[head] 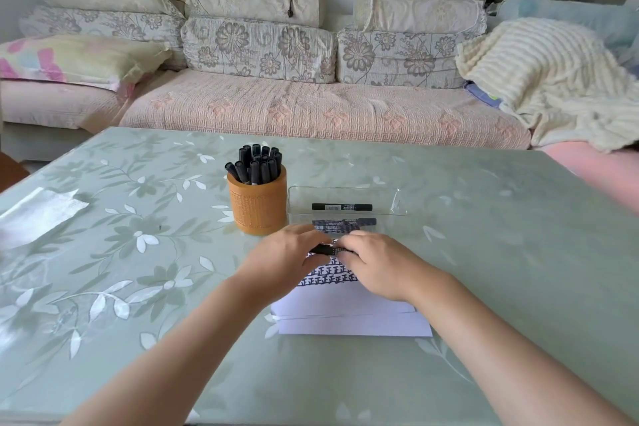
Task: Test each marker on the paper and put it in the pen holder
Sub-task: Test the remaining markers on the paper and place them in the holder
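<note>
**Both hands hold one marker over the paper**

The left hand [287, 252] and the right hand [373, 261] meet above the far part of the paper [345, 308]. Each hand is closed around one end of a black marker [326, 249], which lies level between them. Under the marker, the paper shows rows of dark test marks; the near part of the paper is blank, and its near edge is well inside the table [501, 252] edge.

Just beyond the paper stands a clear tray [397, 197] with two more markers [341, 207] lying in it. The orange pen holder [257, 207] stands just left of the tray, full of black markers with caps up. Left and right of the paper the table surface is wide and free.
</note>
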